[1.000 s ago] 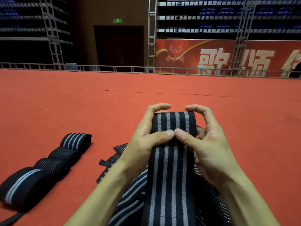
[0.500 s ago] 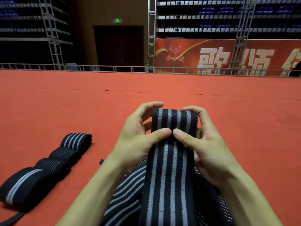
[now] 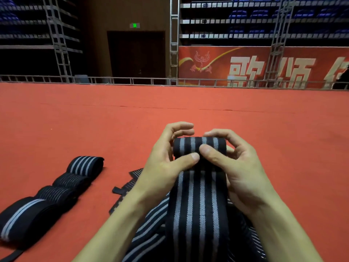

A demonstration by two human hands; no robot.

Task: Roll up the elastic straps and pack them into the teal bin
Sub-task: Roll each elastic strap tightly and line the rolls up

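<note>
A black elastic strap with grey stripes (image 3: 198,205) runs up from the bottom of the view to a small roll at its far end. My left hand (image 3: 166,165) and my right hand (image 3: 236,167) hold that roll between them, both thumbs pressing on its near side and the fingers curled over the top and back. More loose striped strap (image 3: 143,224) lies bunched on the floor under my forearms. Several rolled straps (image 3: 75,180) lie in a row at the left. No teal bin is in view.
I am low over a wide red carpeted floor (image 3: 188,114). A metal truss rail (image 3: 132,80) bounds it at the far side, with a red banner (image 3: 264,67) and dark seating behind. A thin black strap end (image 3: 11,256) trails at the bottom left corner.
The roll at the strap's far end has grown thicker as both hands turned it. My left fingers have lifted and reached over the top; the hands stay in about the same place.
</note>
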